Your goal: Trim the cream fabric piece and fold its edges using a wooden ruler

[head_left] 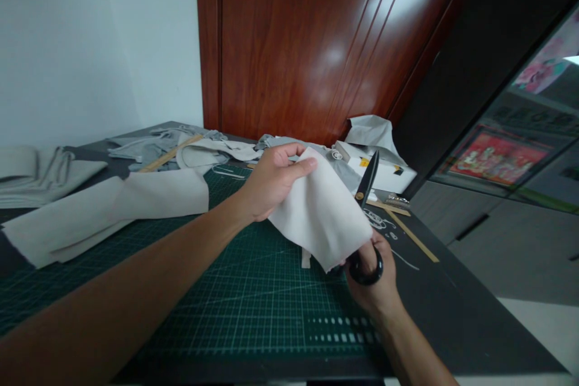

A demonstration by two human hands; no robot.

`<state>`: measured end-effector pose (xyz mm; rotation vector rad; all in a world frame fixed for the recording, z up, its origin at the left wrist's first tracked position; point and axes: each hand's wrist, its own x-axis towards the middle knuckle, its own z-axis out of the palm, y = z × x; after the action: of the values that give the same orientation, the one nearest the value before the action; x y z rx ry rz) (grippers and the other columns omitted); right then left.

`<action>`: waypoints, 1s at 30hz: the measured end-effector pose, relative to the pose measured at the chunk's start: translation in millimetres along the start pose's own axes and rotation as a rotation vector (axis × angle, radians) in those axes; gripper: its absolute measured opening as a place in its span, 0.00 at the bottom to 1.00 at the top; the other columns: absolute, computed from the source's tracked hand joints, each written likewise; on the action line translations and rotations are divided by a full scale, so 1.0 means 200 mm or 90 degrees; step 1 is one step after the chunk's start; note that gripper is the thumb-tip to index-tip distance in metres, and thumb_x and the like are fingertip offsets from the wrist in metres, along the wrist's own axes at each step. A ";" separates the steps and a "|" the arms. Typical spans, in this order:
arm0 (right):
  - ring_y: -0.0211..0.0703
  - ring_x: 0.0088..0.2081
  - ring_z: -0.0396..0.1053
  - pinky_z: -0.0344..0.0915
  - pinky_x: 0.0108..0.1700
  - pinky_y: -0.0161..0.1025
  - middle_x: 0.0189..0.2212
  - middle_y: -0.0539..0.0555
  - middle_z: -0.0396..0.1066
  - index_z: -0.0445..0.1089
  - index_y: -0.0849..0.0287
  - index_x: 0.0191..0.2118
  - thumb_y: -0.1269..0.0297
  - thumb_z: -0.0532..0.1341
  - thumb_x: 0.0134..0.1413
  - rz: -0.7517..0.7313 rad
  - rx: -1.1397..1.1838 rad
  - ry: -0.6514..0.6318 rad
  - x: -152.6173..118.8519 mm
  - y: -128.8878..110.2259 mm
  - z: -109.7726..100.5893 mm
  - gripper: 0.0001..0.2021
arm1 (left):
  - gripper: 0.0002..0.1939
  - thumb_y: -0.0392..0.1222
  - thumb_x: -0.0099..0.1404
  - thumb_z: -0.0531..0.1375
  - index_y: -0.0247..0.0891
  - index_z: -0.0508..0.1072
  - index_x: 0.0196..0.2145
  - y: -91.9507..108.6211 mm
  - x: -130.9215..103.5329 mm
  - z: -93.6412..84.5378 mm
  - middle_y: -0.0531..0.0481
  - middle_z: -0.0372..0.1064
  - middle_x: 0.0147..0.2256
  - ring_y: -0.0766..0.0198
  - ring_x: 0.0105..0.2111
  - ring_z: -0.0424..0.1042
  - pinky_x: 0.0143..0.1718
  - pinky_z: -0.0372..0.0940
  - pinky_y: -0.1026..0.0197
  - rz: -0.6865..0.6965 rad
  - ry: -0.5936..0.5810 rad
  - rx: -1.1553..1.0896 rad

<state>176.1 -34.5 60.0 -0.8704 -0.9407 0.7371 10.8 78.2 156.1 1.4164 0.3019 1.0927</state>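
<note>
A piece of white fabric (319, 211) is held up above the green cutting mat (235, 289). My left hand (278, 181) pinches its upper left edge between thumb and fingers. Fingers of my right hand (377, 280) pass through the black handle loops of a pair of scissors (367, 181). The blades point up and away, along the right side of the fabric. Part of the handles is hidden behind the fabric's lower corner, which touches my right hand. Under the fabric a narrow scrap (306, 258) shows against the mat.
Cut white fabric pieces (163, 193) lie on the mat's left, beside folded fabric (45, 175). Grey scraps (163, 145) and a wooden ruler (169, 154) are behind. A white box (384, 172), wooden strips (414, 235) and cord (377, 219) sit at right.
</note>
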 end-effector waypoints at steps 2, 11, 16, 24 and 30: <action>0.36 0.16 0.58 0.61 0.19 0.33 0.15 0.45 0.63 0.69 0.54 0.25 0.39 0.76 0.46 0.013 0.007 0.008 -0.01 -0.02 0.00 0.25 | 0.13 0.44 0.58 0.72 0.38 0.74 0.34 -0.01 -0.03 0.01 0.51 0.76 0.31 0.61 0.29 0.75 0.33 0.67 0.61 -0.024 0.020 -0.019; 0.33 0.20 0.57 0.63 0.22 0.30 0.20 0.43 0.60 0.68 0.56 0.27 0.38 0.77 0.45 0.036 0.036 0.010 -0.01 0.00 -0.02 0.27 | 0.07 0.38 0.60 0.69 0.38 0.74 0.34 -0.06 -0.12 0.01 0.49 0.77 0.30 0.60 0.30 0.76 0.35 0.69 0.59 -0.126 0.081 -0.076; 0.34 0.20 0.59 0.62 0.22 0.32 0.18 0.44 0.61 0.66 0.55 0.25 0.36 0.77 0.44 0.035 0.027 0.008 0.00 0.01 -0.02 0.29 | 0.08 0.38 0.59 0.69 0.38 0.74 0.34 -0.08 -0.13 -0.01 0.48 0.77 0.30 0.58 0.30 0.77 0.36 0.70 0.58 -0.160 0.096 -0.074; 0.34 0.19 0.62 0.62 0.22 0.32 0.17 0.44 0.65 0.69 0.57 0.26 0.51 0.80 0.43 0.080 0.003 0.005 0.08 0.01 -0.02 0.22 | 0.03 0.36 0.62 0.66 0.35 0.75 0.34 -0.13 -0.12 -0.05 0.46 0.78 0.32 0.59 0.31 0.77 0.38 0.70 0.58 -0.198 0.140 -0.090; 0.32 0.18 0.62 0.63 0.22 0.30 0.18 0.44 0.67 0.71 0.58 0.25 0.62 0.80 0.42 0.124 -0.015 -0.024 0.17 -0.04 0.00 0.17 | 0.02 0.35 0.64 0.67 0.35 0.77 0.36 -0.15 -0.12 -0.12 0.44 0.79 0.33 0.57 0.33 0.78 0.38 0.71 0.57 -0.217 0.127 -0.121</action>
<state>190.8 -9.5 79.4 -0.9799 -0.9081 0.9136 -6.9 81.4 114.4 1.0431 0.5463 0.9528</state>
